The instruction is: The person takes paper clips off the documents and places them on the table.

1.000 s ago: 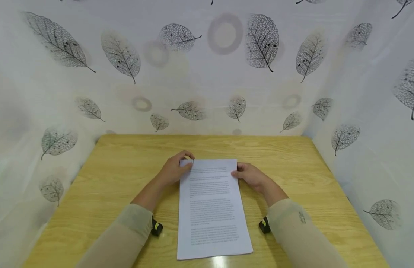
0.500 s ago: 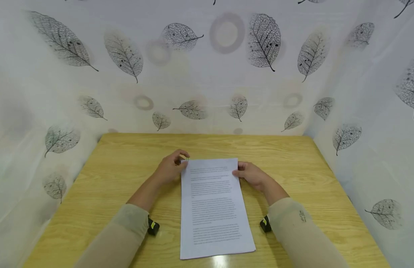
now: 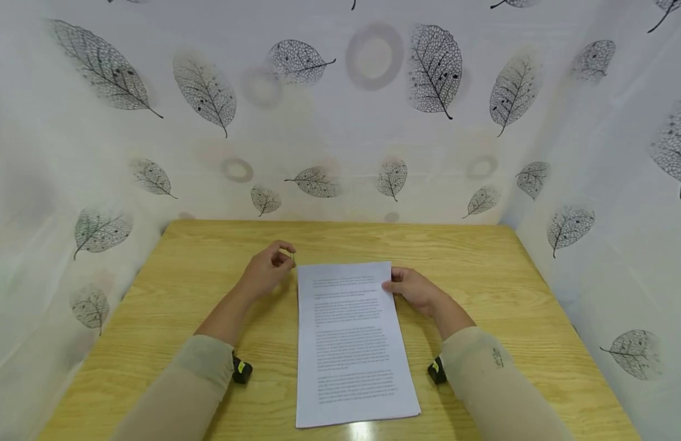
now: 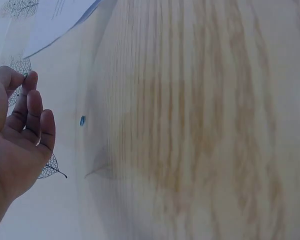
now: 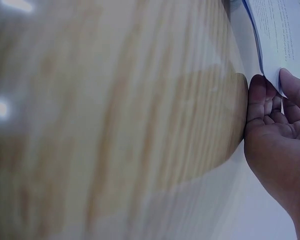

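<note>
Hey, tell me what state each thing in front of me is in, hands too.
Left hand: pinching, off the papers
Small thin item: held between thumb and finger
Right hand: gripping the stack's right edge near the far corner
Paper stack: printed side up on the table
Leaf-patterned sheeting: hanging

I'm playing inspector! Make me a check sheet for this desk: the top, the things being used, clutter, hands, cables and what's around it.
Surface: yellowish wooden table with visible grain and a bright shine near the front.
Job's things: printed papers lying on it; a small thin thing, maybe a paper clip.
Clutter: one dark speck in the left wrist view; too small to identify.
Hands: left hand pinches the small thin thing beside the papers' top left corner; right hand holds their right edge near the top.
Cables: nothing seen.
Surroundings: pale leaf-patterned sheeting behind and on both sides.
</note>
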{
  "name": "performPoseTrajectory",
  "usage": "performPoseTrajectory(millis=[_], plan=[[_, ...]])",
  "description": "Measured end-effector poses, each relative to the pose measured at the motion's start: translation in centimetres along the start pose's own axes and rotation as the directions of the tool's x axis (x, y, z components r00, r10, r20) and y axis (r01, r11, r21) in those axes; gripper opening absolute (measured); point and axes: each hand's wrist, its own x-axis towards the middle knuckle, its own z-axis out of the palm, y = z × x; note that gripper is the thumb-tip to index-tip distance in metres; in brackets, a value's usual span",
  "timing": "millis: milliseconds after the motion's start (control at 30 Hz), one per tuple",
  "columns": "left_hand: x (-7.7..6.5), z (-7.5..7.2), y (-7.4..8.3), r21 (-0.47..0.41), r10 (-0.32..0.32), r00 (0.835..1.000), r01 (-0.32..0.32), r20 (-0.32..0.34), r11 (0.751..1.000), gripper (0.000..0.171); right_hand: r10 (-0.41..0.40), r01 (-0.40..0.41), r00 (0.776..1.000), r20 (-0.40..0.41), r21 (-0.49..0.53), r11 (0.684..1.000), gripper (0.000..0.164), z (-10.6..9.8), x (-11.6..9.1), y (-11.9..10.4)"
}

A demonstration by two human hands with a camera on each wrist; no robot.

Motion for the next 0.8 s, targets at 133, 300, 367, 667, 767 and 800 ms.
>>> performPoseTrajectory(millis=[133,300,367,667,767,800], plan=[[0.4,-0.4,-0.3,0.064,0.005,1.0,-0.003,-0.02,0.998,0.034,0.0,0.0,1.0,-0.001,0.003,1.0,0.037,0.0,-0.1,0.0],[0.9,-0.6,-0.6,0.153,0.003,1.0,0.0,-0.019,0.988,0.033,0.005,-0.005,1.0,-0.001,0.004,1.0,0.038,0.1,-0.2,-0.1],[1.1,-0.6,-0.7,0.184,0.002,1.0,0.002,-0.018,0.983,0.032,0.008,-0.008,1.0,-0.002,0.003,1.0,0.039,0.1,-0.2,-0.1],[2.1,-0.3,-1.2,0.324,0.023,0.999,-0.033,0.033,0.946,0.022,0.022,-0.022,1.0,-0.015,0.002,1.0,0.04,0.0,0.0,0.0],[2.4,-0.2,-1.4,0.395,0.04,0.997,-0.063,0.066,0.916,0.021,0.019,-0.019,1.0,-0.012,0.01,1.0,0.039,0.0,0.0,0.0],[2.5,-0.2,-1.5,0.415,0.045,0.996,-0.073,0.075,0.907,0.021,0.018,-0.018,1.0,-0.01,0.01,1.0,0.039,0.0,0.0,0.1]])
